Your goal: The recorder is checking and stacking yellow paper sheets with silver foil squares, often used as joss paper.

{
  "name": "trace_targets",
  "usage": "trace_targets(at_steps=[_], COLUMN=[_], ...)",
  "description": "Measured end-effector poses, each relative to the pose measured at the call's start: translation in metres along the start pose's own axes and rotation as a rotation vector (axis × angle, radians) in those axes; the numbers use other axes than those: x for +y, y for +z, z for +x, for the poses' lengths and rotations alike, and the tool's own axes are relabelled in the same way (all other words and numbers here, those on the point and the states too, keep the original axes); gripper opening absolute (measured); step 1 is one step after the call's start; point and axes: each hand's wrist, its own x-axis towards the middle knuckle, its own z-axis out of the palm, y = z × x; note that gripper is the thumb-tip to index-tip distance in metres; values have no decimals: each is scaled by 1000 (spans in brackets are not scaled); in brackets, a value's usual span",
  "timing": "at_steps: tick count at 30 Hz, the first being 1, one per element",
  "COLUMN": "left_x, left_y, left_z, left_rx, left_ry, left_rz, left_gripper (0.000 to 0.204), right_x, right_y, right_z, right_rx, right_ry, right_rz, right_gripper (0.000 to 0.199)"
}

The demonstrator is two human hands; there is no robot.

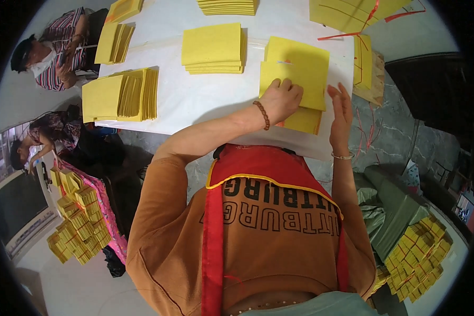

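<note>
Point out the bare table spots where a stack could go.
Bare white table lies between the fanned stack, the middle stack and the left hand. Crowded: the near right edge, where both hands work yellow sheets, right hand.

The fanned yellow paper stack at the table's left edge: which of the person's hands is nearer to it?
Left. The left hand presses on the yellow sheets in front of the person, to the right of the fanned stack. The right hand stands edge-up beyond those sheets, farther away.

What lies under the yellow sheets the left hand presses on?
Beneath the yellow sheets under the left hand, a thicker yellow stack shows on the white table; its lower layers are covered.
</note>
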Motion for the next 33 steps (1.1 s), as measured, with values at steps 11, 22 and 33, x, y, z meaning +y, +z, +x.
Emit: trace_targets(at_steps=[11,22,33], left_x=[-149,-170,-176], left_y=[-29,29,-10], left_z=[-64,-100,-82], left_rx=[331,-129,-302], left_ry=[-296,-313,-330], left_rz=[129,90,18], left_gripper=[54,69,83], right_x=[12,12,15], right_y=[14,23,21], right_z=[-6,-5,3], right_rx=[-13,-128,-223], right_ry=[-340,-523,-511], right_rz=[-608,-1087,-1034], right_gripper=[37,29,32])
